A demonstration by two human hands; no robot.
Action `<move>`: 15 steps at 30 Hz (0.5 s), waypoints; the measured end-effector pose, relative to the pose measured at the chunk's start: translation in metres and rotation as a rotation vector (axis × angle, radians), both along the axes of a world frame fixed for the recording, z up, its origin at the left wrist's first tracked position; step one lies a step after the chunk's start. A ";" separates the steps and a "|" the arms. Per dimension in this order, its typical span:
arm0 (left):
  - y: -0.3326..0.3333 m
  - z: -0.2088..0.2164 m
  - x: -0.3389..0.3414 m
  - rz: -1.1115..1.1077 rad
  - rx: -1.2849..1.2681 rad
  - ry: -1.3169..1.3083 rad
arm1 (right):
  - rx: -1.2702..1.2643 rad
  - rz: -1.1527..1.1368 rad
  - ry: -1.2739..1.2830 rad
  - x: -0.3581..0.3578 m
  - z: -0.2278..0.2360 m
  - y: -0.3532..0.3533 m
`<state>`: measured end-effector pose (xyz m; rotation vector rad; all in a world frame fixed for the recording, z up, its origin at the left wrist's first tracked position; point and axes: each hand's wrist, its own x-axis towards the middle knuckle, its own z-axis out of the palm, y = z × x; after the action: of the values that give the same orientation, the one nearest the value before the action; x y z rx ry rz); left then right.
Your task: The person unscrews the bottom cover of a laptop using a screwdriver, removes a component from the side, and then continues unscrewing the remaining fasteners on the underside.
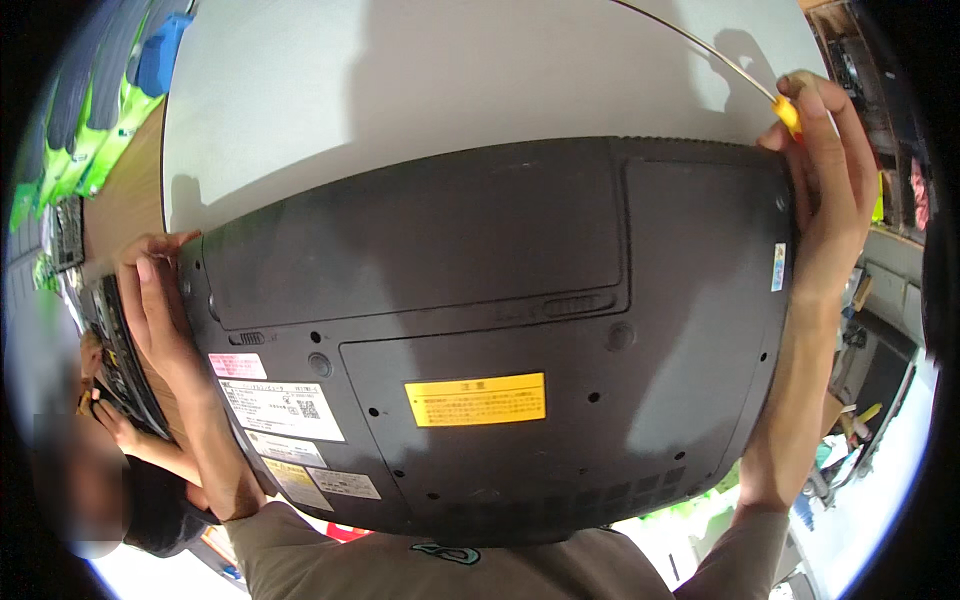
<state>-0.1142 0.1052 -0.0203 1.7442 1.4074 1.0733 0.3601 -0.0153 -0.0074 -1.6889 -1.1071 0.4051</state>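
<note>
A black laptop (480,300) is held bottom side up in front of me, filling most of the view. Its underside shows a long battery cover, a yellow label, white stickers and small screw holes. My left hand (158,300) grips its left edge, fingers curled over the side. My right hand (828,175) grips the right edge and also pinches a thin screwdriver (785,108) with a yellow handle, its metal shaft pointing up and to the left.
A white table top (420,90) lies behind the laptop. Green, black and blue objects (100,110) sit at the far left. Another person (130,470) is at lower left. Cluttered shelves and boxes (880,300) stand to the right.
</note>
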 end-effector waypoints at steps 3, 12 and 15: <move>-0.001 0.007 0.012 -0.016 -0.034 -0.025 | -0.080 -0.055 -0.046 0.004 0.000 -0.003; -0.009 0.013 0.027 -0.022 -0.059 -0.047 | -0.045 -0.086 -0.039 0.006 -0.007 0.003; -0.013 0.013 0.028 -0.080 -0.132 -0.228 | -0.015 -0.041 0.035 0.012 -0.005 0.003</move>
<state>-0.0864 0.0925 -0.0077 1.5192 1.2290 1.0735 0.3718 -0.0124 -0.0128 -1.7088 -1.0446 0.4160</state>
